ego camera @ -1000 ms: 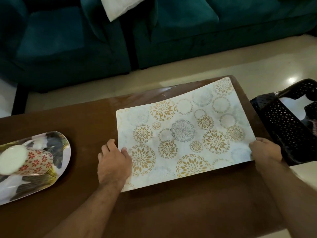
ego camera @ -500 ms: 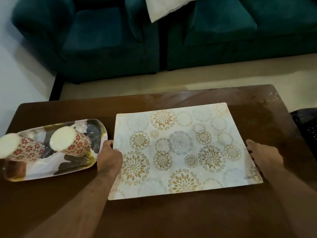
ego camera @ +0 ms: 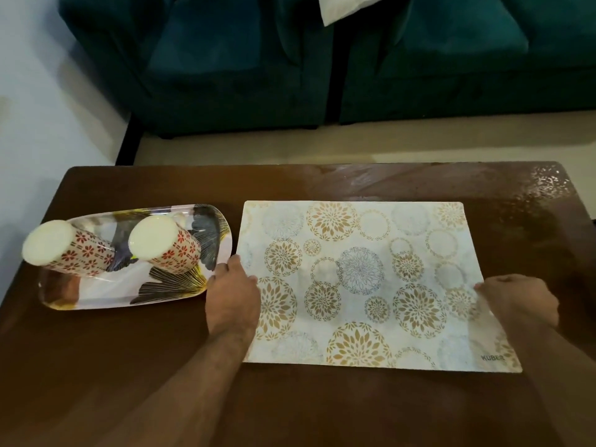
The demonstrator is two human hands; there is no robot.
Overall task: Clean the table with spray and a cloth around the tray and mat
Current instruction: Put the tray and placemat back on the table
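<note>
A white mat (ego camera: 364,285) with gold and grey flower circles lies flat on the brown table (ego camera: 129,366), right of centre. My left hand (ego camera: 233,295) rests on its left edge, fingers on the mat. My right hand (ego camera: 519,304) pinches its right edge. To the left stands an oval tray (ego camera: 96,291) with a dark leaf pattern; it carries two upturned cups (ego camera: 164,246) with red flowers. No spray bottle or cloth is in view.
Wet droplets glisten on the table's far right corner (ego camera: 545,185). Beyond the table are pale floor and teal sofas (ego camera: 225,59) with a white cushion (ego camera: 348,8). A white wall is at the left.
The mat, lifted and curled at its far edge a second ago, now lies flat and squared on the table. Both hands stay at its side edges. My view shifted left.
</note>
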